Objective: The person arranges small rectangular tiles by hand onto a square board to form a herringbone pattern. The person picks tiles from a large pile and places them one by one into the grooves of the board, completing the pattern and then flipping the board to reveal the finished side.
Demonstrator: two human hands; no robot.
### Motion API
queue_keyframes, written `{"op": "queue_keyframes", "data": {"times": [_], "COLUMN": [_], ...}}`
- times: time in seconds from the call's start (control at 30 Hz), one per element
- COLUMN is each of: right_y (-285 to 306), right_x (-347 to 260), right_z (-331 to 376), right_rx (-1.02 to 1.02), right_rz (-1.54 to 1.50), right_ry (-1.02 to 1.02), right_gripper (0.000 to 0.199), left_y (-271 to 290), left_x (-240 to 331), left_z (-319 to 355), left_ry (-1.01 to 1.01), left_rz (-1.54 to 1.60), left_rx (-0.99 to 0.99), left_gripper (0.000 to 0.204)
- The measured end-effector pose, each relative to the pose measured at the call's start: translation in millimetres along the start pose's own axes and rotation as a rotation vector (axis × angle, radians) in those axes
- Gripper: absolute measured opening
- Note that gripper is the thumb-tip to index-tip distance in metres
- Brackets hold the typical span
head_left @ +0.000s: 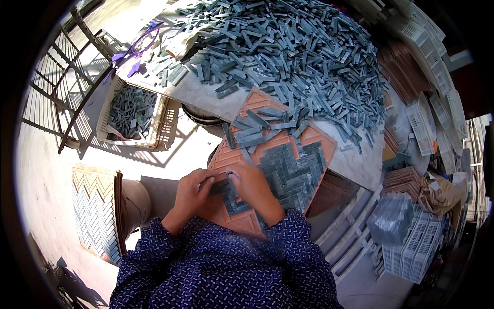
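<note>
An orange herringbone-grooved tray (320, 135) lies tilted in front of me, partly over the table edge. Dark grey-green stone strip tiles (296, 175) fill many of its slots in a zigzag; other slots on the upper left are bare. Several loose strips (252, 135) are scattered across its upper part. My left hand (189, 194) hovers at the tray's left edge, thumb and fingers pinched together; whatever is between them is hidden. Over the tray's lower left, my right hand (252, 184) has its fingers curled down by the laid strips, and its grip is hidden too.
A large heap of strips (288, 51) covers the table (206, 98) beyond the tray. Left stands a cream crate (105, 113) of strips, with a filled herringbone panel (98, 216) nearer me. On the right are stacked trays (404, 72), white crates (414, 247) and a clear plastic-wrapped stack (391, 219).
</note>
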State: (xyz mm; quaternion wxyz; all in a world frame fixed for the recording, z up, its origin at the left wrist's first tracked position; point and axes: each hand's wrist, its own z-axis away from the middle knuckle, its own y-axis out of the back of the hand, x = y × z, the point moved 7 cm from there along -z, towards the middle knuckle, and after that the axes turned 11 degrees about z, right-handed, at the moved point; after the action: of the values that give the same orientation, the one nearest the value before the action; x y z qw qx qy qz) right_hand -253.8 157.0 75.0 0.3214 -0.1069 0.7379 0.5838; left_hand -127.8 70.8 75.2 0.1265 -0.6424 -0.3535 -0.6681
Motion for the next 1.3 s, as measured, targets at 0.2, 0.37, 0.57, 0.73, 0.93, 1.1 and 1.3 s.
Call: {"op": "queue_keyframes", "data": {"times": [0.2,0.37,0.57,0.73,0.93,1.1,1.3], "right_y": [1,13,41,23,1,7,39], "right_x": [-3,-2,7,-5,-17,-9,2], "right_z": [2,15,35,42,41,45,55], "right_rx": [-0.097,0.003,0.198,0.164,0.176,0.169,0.217], "right_rz": [0.062,0.008,-0.093,0.02,0.245,0.128,-0.166], "right_ry": [0.081,0.07,-0.14,-0.132,-0.16,-0.174,-0.289], "right_gripper": [0.013,0.02,0.024,0.017,0.012,0.014,0.01], "left_y": [8,8,-11,-23,-10,9,20], "left_x": [-1,3,33,10,9,10,-10], "left_z": [2,-12,-74,-102,-95,-69,-8], "left_ry": [0.01,-0.128,-0.549,-0.529,-0.531,-0.305,-0.095], "left_rz": [0.044,-0.082,-0.477,-0.456,-0.404,-0.255,-0.098], "left_rx": [0.055,0.019,-0.09,-0.247,-0.195,-0.183,-0.08], "left_gripper": [0.016,0.017,0.03,0.036,0.021,0.014,0.02]}}
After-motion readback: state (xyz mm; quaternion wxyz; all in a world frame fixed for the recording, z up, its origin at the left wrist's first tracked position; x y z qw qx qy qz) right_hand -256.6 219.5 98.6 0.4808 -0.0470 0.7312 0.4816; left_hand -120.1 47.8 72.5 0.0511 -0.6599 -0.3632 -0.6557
